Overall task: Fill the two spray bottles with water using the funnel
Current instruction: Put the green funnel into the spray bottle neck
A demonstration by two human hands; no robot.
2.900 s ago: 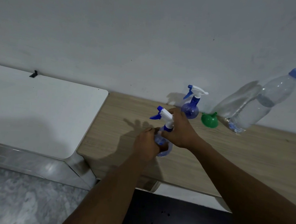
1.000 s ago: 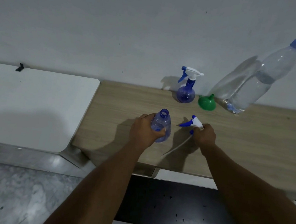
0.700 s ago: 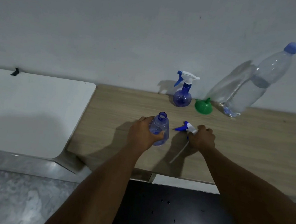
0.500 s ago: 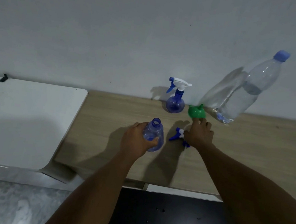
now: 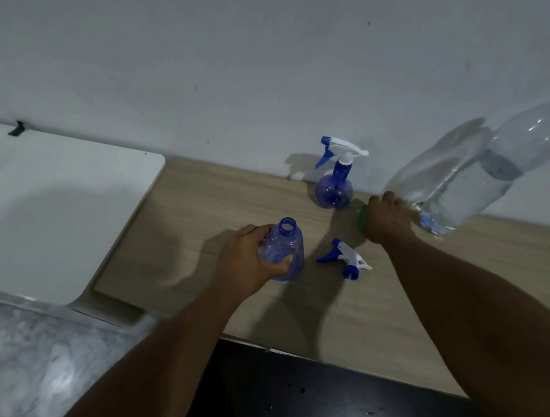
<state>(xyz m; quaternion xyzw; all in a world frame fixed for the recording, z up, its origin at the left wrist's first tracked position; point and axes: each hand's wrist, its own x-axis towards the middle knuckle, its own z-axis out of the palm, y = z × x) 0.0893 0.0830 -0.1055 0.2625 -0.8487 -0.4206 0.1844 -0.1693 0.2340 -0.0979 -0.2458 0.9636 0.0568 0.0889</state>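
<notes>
My left hand point(image 5: 248, 266) grips an uncapped blue spray bottle point(image 5: 285, 248) standing upright on the wooden table point(image 5: 198, 221). Its blue and white trigger head point(image 5: 346, 260) lies on the table just to the right, apart from both hands. My right hand point(image 5: 386, 219) covers the green funnel point(image 5: 362, 218), fingers curled over it; only a green sliver shows at the hand's left edge. A second blue spray bottle point(image 5: 334, 185) with its trigger head on stands by the wall. A large clear water bottle point(image 5: 492, 168) with a blue cap stands to the right of my right hand.
A white surface point(image 5: 48, 206) adjoins the wooden table on the left. The wall runs right behind the bottles. Below the table's front edge are a dark panel point(image 5: 348, 410) and a marbled floor point(image 5: 17, 361).
My right hand unscrewed the trigger head, laid it on the table, let go, and moved back to the green funnel. My left hand has kept hold of the bottle.
</notes>
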